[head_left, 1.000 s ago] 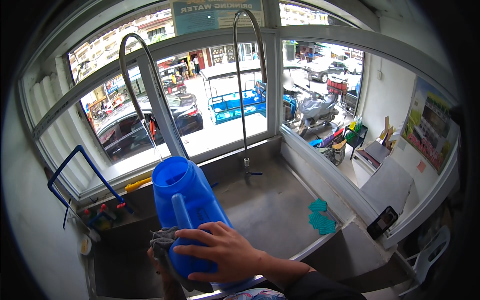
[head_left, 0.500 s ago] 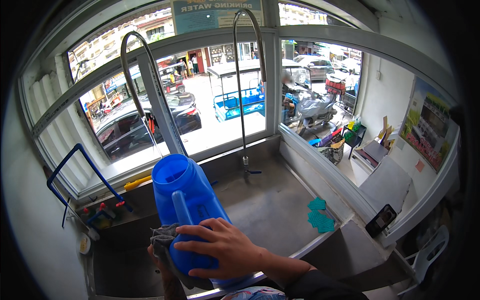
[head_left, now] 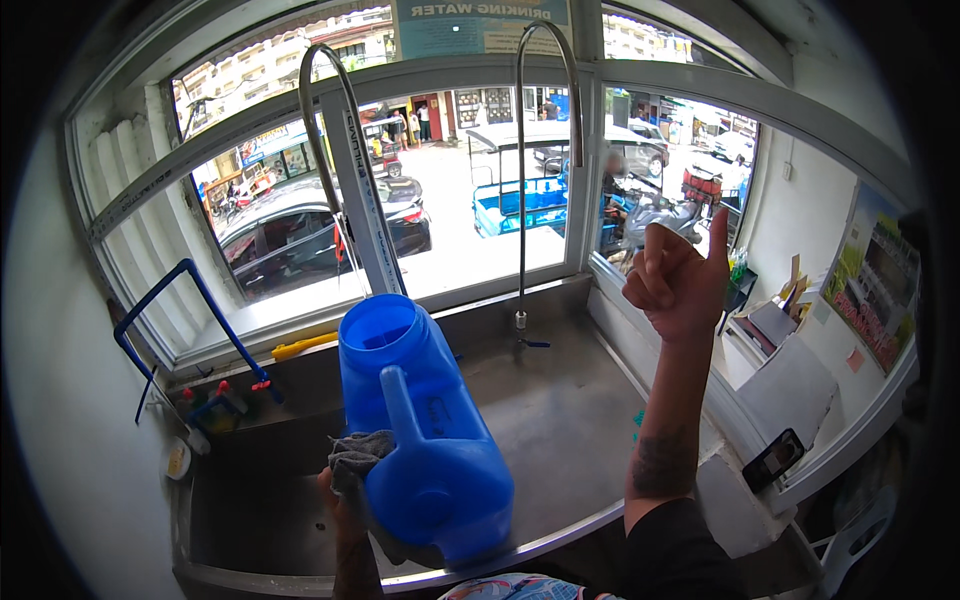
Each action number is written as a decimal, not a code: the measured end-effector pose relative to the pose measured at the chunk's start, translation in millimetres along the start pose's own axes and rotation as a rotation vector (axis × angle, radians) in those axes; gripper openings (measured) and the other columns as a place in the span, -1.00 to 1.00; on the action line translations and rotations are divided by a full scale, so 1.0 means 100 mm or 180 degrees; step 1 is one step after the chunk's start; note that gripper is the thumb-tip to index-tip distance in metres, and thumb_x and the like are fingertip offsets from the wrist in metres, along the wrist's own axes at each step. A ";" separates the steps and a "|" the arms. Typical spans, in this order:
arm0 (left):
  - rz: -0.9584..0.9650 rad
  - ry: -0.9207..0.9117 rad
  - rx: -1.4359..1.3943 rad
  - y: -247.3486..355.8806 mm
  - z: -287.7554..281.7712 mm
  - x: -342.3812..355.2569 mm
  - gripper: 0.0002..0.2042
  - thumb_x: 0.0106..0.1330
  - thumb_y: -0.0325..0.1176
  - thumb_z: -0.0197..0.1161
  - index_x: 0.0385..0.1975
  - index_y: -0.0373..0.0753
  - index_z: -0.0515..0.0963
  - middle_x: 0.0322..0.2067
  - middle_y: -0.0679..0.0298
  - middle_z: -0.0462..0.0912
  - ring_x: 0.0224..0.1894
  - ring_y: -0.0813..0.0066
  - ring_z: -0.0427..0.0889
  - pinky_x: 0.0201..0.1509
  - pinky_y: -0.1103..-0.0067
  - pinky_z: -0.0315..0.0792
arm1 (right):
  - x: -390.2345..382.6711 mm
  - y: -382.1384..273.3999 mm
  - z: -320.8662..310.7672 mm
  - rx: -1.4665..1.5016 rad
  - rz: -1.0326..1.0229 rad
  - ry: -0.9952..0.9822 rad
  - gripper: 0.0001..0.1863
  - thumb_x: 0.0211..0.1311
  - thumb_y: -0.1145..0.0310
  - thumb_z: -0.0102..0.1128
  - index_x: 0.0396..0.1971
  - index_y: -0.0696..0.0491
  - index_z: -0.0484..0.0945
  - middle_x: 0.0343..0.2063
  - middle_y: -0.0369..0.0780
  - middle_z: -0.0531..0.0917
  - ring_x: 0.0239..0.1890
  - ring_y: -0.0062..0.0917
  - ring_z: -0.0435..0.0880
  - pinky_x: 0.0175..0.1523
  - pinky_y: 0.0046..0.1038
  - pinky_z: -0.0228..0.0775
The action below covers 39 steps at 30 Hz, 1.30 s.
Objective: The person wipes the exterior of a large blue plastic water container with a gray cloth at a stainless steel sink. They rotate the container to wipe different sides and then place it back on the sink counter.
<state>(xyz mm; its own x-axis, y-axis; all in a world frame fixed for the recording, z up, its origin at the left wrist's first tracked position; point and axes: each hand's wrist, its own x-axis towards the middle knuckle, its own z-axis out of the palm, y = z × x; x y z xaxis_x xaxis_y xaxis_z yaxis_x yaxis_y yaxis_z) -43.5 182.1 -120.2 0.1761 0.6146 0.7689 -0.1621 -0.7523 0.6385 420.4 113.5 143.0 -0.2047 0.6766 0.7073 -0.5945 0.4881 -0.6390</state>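
Observation:
A large blue plastic water jug (head_left: 440, 480) with a wide round mouth and a loop handle stands tilted at the near side of the steel sink, its mouth uncapped. My left hand (head_left: 338, 502) is at the jug's left side, mostly hidden, gripping a grey cloth (head_left: 360, 452) pressed against it. Raised well above the sink's right edge is my right hand (head_left: 685, 275), with nothing in it. One of its fingers stretches upward while the others are loosely bent.
Two tall curved steel faucets (head_left: 521, 200) rise before the window. A blue pipe frame (head_left: 185, 268) and small bottles (head_left: 228, 395) sit at left. The steel sink (head_left: 570, 420) has a phone (head_left: 775, 458) propped at its right. A person sits by a motorcycle (head_left: 655, 220) outside.
My right hand has left the jug's base and risen up and to the right, one finger extended. The view has shifted slightly. My left hand stays with the cloth at the jug.

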 end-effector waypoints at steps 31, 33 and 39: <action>-0.0711 0.0662 -0.0574 0.13 0.19 -0.02 -0.65 0.55 -0.16 0.08 0.14 -0.29 0.40 0.07 0.08 0.56 0.09 0.27 0.60 0.19 0.32 0.51 | -0.67 1.60 1.49 -0.3742 0.0524 -0.0119 -0.31 0.28 -0.05 0.30 0.35 -0.08 0.42 -0.14 -0.10 0.61 -0.07 -0.15 0.65 0.08 -0.13 0.44; -0.0716 0.0651 -0.0585 0.14 0.19 -0.01 -0.64 0.55 -0.17 0.08 0.14 -0.29 0.40 0.07 0.08 0.56 0.09 0.27 0.60 0.19 0.32 0.51 | -0.67 1.60 1.50 -0.3750 0.0489 -0.0102 -0.31 0.28 -0.05 0.30 0.35 -0.09 0.41 -0.14 -0.09 0.61 -0.08 -0.15 0.65 0.08 -0.13 0.44; -0.0739 0.0627 -0.0575 0.15 0.21 -0.01 -0.64 0.55 -0.17 0.08 0.15 -0.29 0.40 0.08 0.07 0.55 0.10 0.26 0.59 0.19 0.31 0.51 | -0.66 1.60 1.50 -0.3761 0.0448 -0.0174 -0.29 0.28 -0.05 0.31 0.36 -0.09 0.40 -0.15 -0.09 0.59 -0.09 -0.15 0.63 0.09 -0.14 0.42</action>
<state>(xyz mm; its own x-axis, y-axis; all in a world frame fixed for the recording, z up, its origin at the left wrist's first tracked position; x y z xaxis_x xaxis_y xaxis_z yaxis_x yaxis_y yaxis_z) -25.7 164.6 -112.1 0.0406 0.8114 0.5830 -0.3120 -0.5440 0.7789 222.3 64.4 38.7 -0.2607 0.7544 0.6024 0.5146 0.6365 -0.5744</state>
